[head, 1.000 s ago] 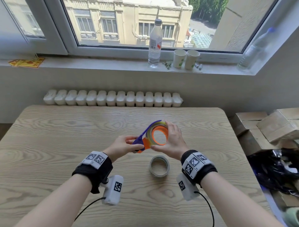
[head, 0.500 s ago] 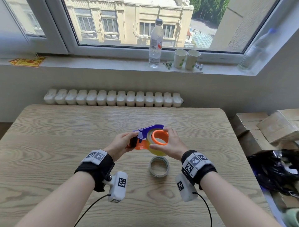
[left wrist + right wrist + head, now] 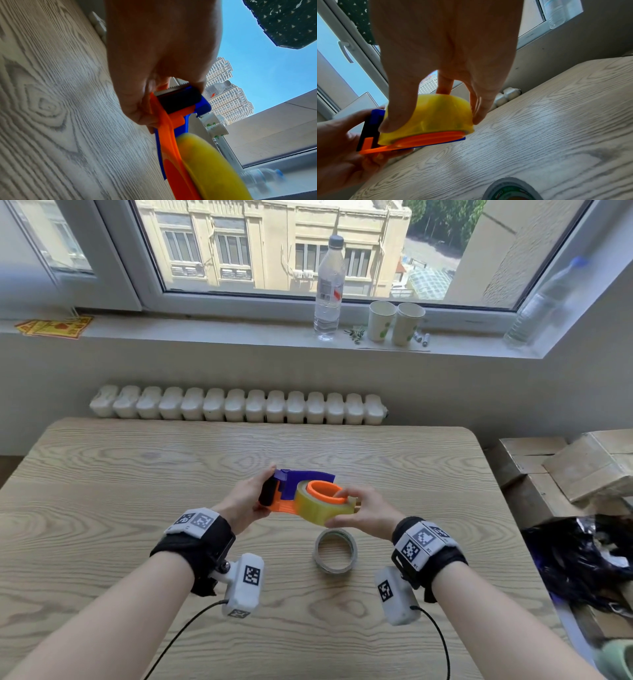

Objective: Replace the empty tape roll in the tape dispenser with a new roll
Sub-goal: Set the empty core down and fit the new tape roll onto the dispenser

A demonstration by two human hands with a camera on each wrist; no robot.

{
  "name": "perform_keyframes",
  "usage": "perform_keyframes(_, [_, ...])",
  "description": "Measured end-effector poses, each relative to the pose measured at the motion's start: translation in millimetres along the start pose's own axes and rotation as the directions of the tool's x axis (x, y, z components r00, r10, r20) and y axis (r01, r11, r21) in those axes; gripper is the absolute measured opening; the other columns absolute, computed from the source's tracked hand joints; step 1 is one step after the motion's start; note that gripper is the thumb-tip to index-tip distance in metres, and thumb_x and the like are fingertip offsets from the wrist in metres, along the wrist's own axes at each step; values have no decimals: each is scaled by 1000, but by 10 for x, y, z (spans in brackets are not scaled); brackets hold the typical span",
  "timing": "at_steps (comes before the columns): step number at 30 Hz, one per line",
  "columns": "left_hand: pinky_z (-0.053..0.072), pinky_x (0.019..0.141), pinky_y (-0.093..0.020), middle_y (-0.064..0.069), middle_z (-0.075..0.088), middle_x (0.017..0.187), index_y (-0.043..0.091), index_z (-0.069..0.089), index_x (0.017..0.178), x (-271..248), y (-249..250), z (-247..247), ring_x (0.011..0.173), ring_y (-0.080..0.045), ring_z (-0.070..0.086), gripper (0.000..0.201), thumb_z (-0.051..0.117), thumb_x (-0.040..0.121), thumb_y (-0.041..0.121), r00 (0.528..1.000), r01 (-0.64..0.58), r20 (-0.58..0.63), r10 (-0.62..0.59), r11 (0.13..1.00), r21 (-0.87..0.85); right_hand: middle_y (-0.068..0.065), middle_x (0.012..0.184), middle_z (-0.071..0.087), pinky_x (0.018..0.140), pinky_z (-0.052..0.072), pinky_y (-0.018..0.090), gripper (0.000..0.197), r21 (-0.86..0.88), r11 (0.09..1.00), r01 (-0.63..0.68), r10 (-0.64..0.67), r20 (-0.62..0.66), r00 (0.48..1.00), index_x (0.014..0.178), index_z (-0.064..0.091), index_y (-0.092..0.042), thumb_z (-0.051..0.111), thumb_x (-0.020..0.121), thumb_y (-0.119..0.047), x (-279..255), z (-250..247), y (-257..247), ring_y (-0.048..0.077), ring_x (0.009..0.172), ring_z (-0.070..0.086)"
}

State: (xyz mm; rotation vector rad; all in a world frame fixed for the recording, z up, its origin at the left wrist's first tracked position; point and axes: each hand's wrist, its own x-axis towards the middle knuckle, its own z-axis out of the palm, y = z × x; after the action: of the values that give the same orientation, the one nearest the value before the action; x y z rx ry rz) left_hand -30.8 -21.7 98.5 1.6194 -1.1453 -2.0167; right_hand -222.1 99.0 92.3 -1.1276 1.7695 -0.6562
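A blue and orange tape dispenser [image 3: 291, 482] is held above the wooden table [image 3: 137, 508], lying nearly flat. My left hand [image 3: 246, 498] grips its cutter end, next to the black roller [image 3: 180, 101] and serrated blade. A new yellowish tape roll [image 3: 322, 508] sits around the orange hub [image 3: 323, 493]. My right hand [image 3: 363, 510] holds this roll by its outer face, thumb [image 3: 399, 108] on one side, fingers [image 3: 479, 106] on the other. The empty grey roll [image 3: 335, 551] lies flat on the table just below the hands, and shows at the lower edge [image 3: 510, 189] of the right wrist view.
A radiator [image 3: 236, 405] runs behind the table's far edge. The windowsill carries a water bottle [image 3: 329, 289], two paper cups [image 3: 394, 321] and a second bottle [image 3: 544, 302]. Cardboard boxes [image 3: 565, 467] and a dark bag [image 3: 579, 559] crowd the table's right side.
The dispenser has tipped from standing on edge to lying nearly flat, hub opening now facing up. Both hands kept their hold and shifted slightly left and lower.
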Motion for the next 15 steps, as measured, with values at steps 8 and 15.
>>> perform_keyframes(8, [41,68,-26,-4,59,93,16,57,107,-29,-32,-43,76,-17,53,48,73,74,47,985,-61,165,58,998,15,-1,90,63,83,50,33,28,92,995,-25,28,-28,999,82,62,-20,80,69,-37,24,62,-7,17,90,61])
perform_keyframes(15, [46,87,-35,1,66,103,24,55,119,64,-139,-62,104,-20,59,69,84,56,22,964,-124,234,126,992,-21,10,93,72,88,52,42,47,227,971,-69,73,-12,997,94,63,-15,72,69,-53,75,129,-26,25,89,68])
